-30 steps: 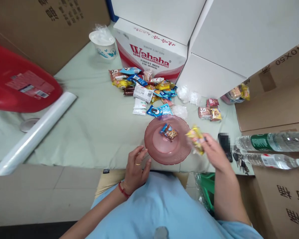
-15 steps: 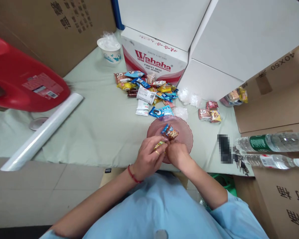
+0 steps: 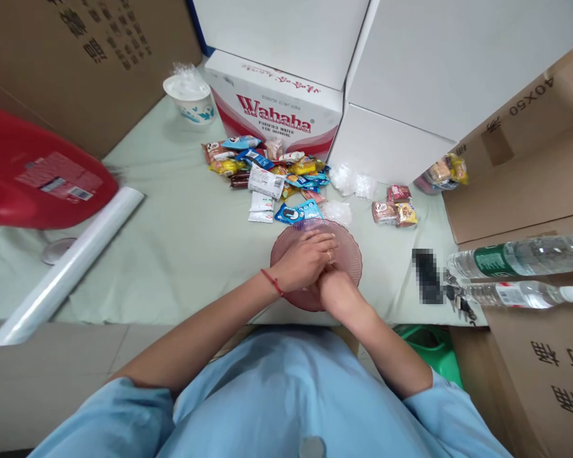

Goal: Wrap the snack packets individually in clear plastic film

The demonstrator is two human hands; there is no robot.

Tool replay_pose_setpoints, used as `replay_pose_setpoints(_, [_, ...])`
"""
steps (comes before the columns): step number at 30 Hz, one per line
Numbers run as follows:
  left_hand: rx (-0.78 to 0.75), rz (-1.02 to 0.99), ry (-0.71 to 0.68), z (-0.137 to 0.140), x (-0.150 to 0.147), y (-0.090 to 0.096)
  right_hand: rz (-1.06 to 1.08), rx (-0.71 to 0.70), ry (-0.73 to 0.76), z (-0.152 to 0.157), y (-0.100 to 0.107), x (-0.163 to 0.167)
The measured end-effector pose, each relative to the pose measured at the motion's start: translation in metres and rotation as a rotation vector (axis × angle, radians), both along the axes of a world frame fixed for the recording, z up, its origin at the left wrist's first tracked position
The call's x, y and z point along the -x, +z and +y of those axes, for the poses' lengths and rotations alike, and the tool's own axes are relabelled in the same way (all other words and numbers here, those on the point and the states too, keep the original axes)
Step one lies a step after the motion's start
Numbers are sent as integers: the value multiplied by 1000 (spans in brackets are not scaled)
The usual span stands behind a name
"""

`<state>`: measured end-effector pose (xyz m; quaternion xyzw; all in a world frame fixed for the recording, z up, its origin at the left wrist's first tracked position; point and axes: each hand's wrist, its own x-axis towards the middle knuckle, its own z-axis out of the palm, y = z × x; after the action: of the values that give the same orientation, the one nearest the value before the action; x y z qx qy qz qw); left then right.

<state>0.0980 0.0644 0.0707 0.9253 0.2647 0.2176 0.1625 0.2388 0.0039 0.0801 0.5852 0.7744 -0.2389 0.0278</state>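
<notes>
Over the pink ribbed glass plate [image 3: 351,251], my left hand [image 3: 310,257] lies palm down with its fingers stretched out to the right. My right hand [image 3: 337,286] meets it from the right, its fingers tucked under the left hand and out of sight. Whatever lies between or beneath the two hands is covered. Just behind the plate are a blue snack packet [image 3: 298,212], two small white packets [image 3: 261,207] and a piece of clear plastic wrap [image 3: 337,214].
A pile of wrapped snacks [image 3: 267,166] sits before the Wahaha carton [image 3: 277,105]. Small snack packs [image 3: 395,207] lie to the right. Two water bottles [image 3: 516,257], keys [image 3: 458,300], a red jug [image 3: 38,165], a plastic film roll [image 3: 71,264] and a paper bowl [image 3: 191,102] surround the area.
My left hand has moved right and forward over the plate, fingers now flat. The brown and blue packet and the yellow packet are now hidden. The whole view has shifted slightly.
</notes>
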Motion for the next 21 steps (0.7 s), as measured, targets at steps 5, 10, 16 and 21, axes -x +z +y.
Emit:
replay_pose_setpoints(5, [12, 231, -82, 11, 1, -18, -143, -50, -14, -17, 19, -27])
replay_pose_setpoints(10, [-50, 270, 31, 3, 20, -23, -143, -73, 22, -21, 17, -34])
replay_pose_setpoints(16, [-87, 274, 193, -12, 31, -14, -101, -58, 13, -16, 12, -27])
replay_pose_setpoints(21, [-70, 262, 207, -22, 40, -9, 438, -114, -148, 1, 24, -68])
